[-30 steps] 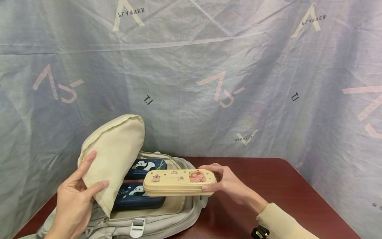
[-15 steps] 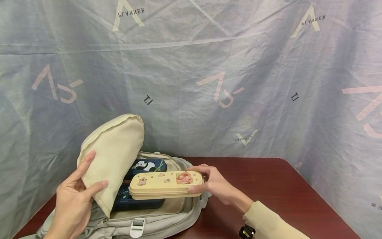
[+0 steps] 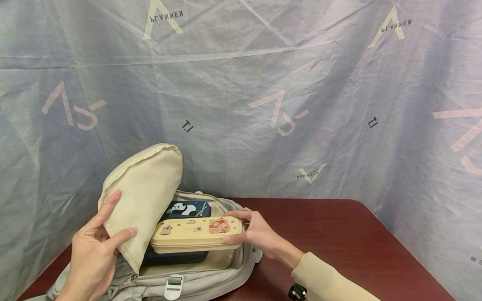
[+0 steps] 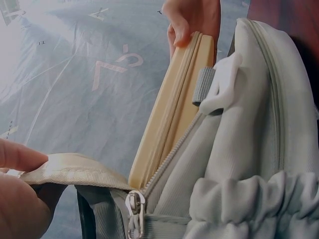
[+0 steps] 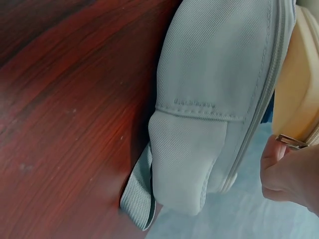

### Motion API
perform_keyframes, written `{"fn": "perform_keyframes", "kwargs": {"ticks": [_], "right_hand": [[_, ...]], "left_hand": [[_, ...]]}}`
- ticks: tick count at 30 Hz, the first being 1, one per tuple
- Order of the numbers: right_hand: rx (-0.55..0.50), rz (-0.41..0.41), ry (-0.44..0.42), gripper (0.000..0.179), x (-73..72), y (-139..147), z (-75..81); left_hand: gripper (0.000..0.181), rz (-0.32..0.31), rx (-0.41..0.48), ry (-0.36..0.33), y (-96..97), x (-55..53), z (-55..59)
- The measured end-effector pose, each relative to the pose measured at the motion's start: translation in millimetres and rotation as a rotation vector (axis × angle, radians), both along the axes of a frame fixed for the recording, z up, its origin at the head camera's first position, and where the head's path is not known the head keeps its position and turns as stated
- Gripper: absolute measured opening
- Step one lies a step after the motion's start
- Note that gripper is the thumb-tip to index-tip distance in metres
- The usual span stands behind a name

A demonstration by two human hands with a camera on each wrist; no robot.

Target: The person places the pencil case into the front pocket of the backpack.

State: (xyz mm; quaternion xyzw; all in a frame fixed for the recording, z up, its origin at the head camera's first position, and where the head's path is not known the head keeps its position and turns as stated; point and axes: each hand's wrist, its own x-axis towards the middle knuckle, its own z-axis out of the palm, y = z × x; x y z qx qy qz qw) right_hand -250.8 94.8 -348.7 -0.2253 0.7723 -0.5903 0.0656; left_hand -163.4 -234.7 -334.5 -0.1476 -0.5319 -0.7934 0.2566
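Note:
A pale yellow zippered pencil case (image 3: pixel 188 236) with bear stickers is gripped at its right end by my right hand (image 3: pixel 256 232). It lies level over the mouth of an open grey backpack (image 3: pixel 214 284). My left hand (image 3: pixel 94 246) pinches the cream-lined flap (image 3: pixel 150 196) and holds it up to the left. Inside the bag, one navy case with a panda (image 3: pixel 186 207) lies towards the back. Another navy case (image 3: pixel 177 258) is mostly hidden under the yellow one. In the left wrist view, the yellow case (image 4: pixel 169 114) slants beside the bag's zipper pull (image 4: pixel 134 204).
The backpack rests on a dark red wooden table (image 3: pixel 320 234), near its left side. A white buckle (image 3: pixel 174 286) sits on the bag's front. Behind hangs a grey printed cloth (image 3: pixel 226 104). A webbing strap (image 5: pixel 137 194) lies by the bag.
My right hand has carried the yellow pencil case leftwards and slightly down over the bag, covering more of the front navy case. The left hand and flap have stayed put.

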Motion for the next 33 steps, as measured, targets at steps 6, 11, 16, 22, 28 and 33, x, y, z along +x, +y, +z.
{"fn": "perform_keyframes", "kwargs": {"ticks": [6,11,16,22,28,33], "right_hand": [[-0.038,-0.007,-0.027,0.06,1.0,-9.9,-2.0],[-0.047,-0.008,-0.033,0.061,1.2,-16.2,-4.6],[-0.037,-0.024,-0.033,0.062,2.2,-19.8,-5.0],[-0.054,-0.012,-0.045,0.061,1.7,-23.6,-5.9],[-0.033,-0.014,-0.021,0.063,-0.7,-29.3,-7.4],[-0.023,-0.002,-0.001,0.063,-1.8,-33.9,-8.6]], "left_hand": [[0.092,0.003,-0.006,0.003,0.6,-0.2,0.2],[0.092,0.014,-0.006,0.005,1.5,0.1,0.1],[0.091,0.013,-0.002,0.014,2.1,0.7,-0.5],[0.092,0.015,-0.005,0.015,2.3,0.5,-0.4],[0.092,0.01,-0.006,0.016,2.1,0.3,0.0],[0.091,0.019,-0.012,0.014,2.6,0.5,0.6]]}}
